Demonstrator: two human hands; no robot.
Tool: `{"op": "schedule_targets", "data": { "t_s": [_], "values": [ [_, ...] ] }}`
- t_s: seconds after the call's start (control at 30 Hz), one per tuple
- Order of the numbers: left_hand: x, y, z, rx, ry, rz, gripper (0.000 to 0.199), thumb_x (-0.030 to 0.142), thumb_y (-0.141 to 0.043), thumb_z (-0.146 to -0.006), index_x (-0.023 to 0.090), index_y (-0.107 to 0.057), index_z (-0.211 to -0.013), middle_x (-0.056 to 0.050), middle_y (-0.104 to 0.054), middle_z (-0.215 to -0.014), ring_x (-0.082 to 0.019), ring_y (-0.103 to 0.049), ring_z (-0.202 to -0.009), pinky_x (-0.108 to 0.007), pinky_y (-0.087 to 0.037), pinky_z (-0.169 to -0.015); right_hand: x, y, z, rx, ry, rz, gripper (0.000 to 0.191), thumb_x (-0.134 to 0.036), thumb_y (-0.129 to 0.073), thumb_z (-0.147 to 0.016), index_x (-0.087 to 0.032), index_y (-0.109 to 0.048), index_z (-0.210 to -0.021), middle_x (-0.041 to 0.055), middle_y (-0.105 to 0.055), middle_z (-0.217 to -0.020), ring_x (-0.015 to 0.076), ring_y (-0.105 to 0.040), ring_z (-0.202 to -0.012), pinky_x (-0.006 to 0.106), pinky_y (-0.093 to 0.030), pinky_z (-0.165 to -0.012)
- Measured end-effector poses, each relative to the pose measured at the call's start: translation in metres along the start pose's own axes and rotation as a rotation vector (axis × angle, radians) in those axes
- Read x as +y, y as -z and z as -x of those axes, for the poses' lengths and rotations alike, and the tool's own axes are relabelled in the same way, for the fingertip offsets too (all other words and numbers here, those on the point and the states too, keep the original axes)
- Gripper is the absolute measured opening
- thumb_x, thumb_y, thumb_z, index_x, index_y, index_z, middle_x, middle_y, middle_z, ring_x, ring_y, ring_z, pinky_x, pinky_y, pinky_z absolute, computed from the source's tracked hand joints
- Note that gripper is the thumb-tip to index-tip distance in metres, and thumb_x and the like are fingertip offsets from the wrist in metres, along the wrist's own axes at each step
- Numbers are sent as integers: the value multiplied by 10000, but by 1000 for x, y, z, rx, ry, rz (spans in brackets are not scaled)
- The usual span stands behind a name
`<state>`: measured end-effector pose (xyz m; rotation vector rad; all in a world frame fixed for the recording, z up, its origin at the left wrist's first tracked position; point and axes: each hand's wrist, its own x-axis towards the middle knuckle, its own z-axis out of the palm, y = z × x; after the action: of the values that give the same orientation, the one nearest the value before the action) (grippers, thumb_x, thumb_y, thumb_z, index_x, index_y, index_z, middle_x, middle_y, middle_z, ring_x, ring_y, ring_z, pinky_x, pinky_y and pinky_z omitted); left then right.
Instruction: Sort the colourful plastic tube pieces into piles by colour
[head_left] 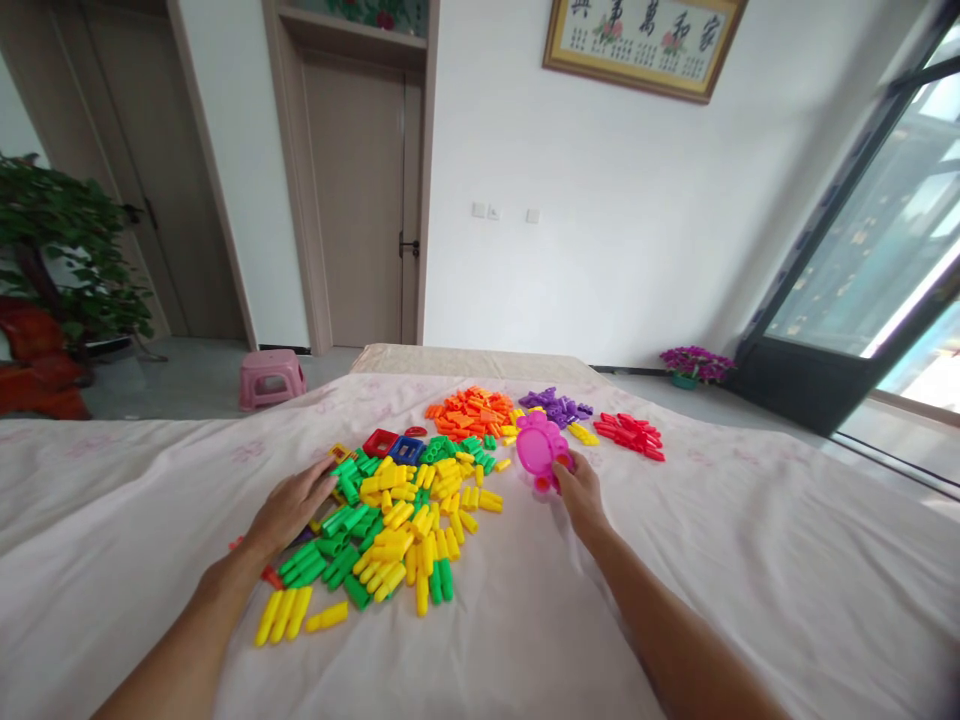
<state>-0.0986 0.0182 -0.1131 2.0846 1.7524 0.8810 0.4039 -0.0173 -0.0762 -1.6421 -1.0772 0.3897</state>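
- The right hand [583, 492] had its fingers closed on the near right edge of a pink piece [537, 447], and covered that part of its rim.
- The pink piece stood out to the left of those fingers; two reddish spots beside them were too small to make out.
- The left hand [291, 503] had its fingers loosely bent, fingertips at the edge of a mixed heap; whether they gripped anything could not be told.
- Just right of the left fingers lay yellow pieces [394, 545] and green pieces [304, 566], overlapping so that many were partly buried.
- A small red piece [271, 577] near the left wrist was mostly hidden by it.
- Orange pieces [472, 412] and purple pieces [556, 406] lay beyond the right fingers, the purple partly behind the pink piece.
- Red pieces [630, 437] lay right of those fingers.
- Both forearms were cut off below.
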Motion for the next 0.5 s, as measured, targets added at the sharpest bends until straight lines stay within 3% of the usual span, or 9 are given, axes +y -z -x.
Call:
{"op": "schedule_targets", "data": {
  "t_s": [0.2, 0.33, 0.5],
  "values": [
    [-2, 0, -2, -25, 42, 10, 712, 610, -411, -911, 195, -505, -1481, -89, -569, -1493, -270, -543, -1359, -413, -403, -1151, -32, -1, -72, 67, 46, 521, 453, -289, -477, -908, -148, -593, -1323, 154, -698, -1167, 270, -644, -1066, 331, -478, -834],
    [-3, 1, -2, -17, 59, 21, 690, 601, -432, -912, 211, -517, -1475, -67, -573, -1491, -266, -541, -1364, -398, -413, -1146, -39, -13, -102, -1, 46, 745, 456, -264, -412, -978, -196, -525, -1415, 154, -691, -1173, 277, -660, -1079, 363, -465, -883],
    [-7, -1, -3, 13, 49, 34, 662, 596, -445, -917, 221, -546, -1453, -57, -584, -1481, -266, -553, -1353, -394, -420, -1144, -35, -34, -121, -53, 121, 864, 445, -257, -365, -1006, -189, -498, -1426, 171, -708, -1094, 298, -683, -1034, 395, -472, -879]
  ]
}}
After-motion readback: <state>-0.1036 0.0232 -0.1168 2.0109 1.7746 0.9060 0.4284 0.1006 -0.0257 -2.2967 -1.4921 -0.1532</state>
